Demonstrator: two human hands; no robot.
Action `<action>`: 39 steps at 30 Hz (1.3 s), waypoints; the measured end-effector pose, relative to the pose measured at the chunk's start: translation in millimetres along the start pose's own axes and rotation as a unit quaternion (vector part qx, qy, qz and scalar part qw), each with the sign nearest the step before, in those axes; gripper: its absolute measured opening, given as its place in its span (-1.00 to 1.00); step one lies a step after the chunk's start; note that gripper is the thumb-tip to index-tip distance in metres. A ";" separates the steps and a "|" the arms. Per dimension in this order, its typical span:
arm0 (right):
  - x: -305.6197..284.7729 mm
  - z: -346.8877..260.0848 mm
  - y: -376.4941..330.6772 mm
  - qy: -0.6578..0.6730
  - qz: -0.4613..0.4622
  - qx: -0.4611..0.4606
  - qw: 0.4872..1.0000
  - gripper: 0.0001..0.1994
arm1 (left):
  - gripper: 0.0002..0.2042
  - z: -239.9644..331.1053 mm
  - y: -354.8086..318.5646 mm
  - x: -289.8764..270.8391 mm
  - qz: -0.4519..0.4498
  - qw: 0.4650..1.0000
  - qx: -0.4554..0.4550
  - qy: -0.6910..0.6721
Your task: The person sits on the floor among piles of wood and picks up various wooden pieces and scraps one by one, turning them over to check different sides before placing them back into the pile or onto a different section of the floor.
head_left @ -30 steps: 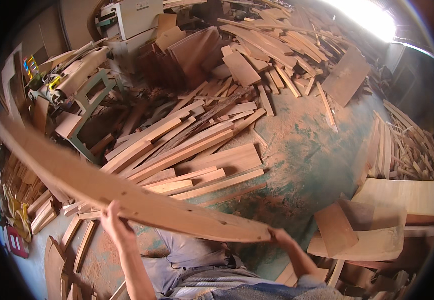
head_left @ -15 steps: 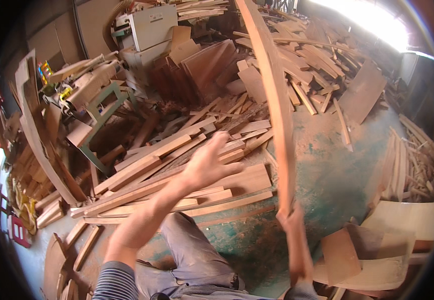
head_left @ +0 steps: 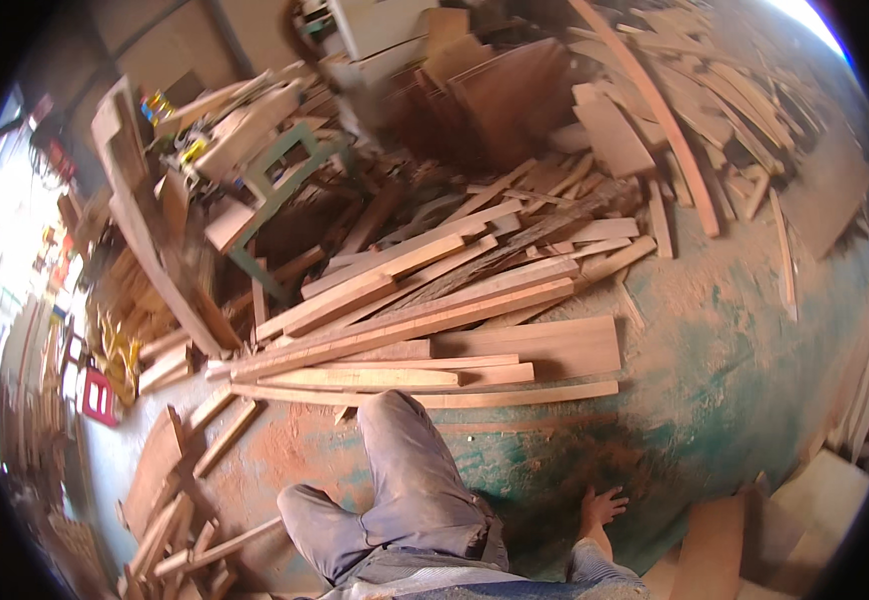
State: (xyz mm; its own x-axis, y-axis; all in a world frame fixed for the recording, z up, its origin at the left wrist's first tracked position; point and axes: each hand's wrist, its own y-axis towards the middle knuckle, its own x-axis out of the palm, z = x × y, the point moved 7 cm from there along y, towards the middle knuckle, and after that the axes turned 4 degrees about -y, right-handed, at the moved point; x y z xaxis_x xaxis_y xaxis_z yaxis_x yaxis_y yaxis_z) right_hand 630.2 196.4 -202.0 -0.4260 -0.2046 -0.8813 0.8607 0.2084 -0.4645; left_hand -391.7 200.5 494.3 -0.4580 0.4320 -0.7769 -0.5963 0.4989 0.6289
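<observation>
My right hand (head_left: 603, 508) is low in the view, fingers spread, holding nothing above the green, sawdust-covered floor. Nearest to it is a brown flat board (head_left: 712, 545) at the lower right. My left hand is out of the picture. Away from my hands, a long reddish-brown wooden plank (head_left: 663, 118) slants across the scrap heap at the upper right, its lower end over the floor. In front of my knees lies a stack of long sawn timbers (head_left: 425, 325), with a thin pale strip (head_left: 525, 397) closest to me.
A green metal frame (head_left: 290, 178) and a tall curved slab (head_left: 155, 260) stand at the left, above a red box-like item (head_left: 101, 397). Offcuts (head_left: 170, 535) lie at the lower left. Dark brown panels (head_left: 515, 100) lean by a pale machine (head_left: 375, 30).
The plank has left my right hand and is now farther off on the heap. That hand has dropped lower and opened. My left hand has gone out of view. The view has swung left.
</observation>
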 end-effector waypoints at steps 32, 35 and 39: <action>-63.3 -348.7 -399.6 -0.225 0.014 -0.689 0.689 -0.65 | -0.59 -360.8 -326.8 428.4 0.115 0.403 -0.658 -0.625; -68.9 -361.3 -419.6 -0.226 0.084 -0.678 0.694 -0.63 | -0.68 -362.2 -329.0 425.2 0.174 0.461 -0.646 -0.583; -90.7 -366.0 -482.6 -0.210 0.059 -0.729 0.649 -0.64 | -0.71 -327.4 -331.9 387.0 0.170 0.461 -0.682 -0.541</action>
State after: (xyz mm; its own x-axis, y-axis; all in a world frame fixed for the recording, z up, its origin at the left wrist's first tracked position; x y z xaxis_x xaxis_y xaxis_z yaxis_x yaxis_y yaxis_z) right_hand 151.5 464.4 70.1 -0.0043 -0.2837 -0.9589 -0.4273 0.8675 -0.2547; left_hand -586.9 -43.9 -24.6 -0.5207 0.8014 0.2945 -0.8095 -0.3538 -0.4686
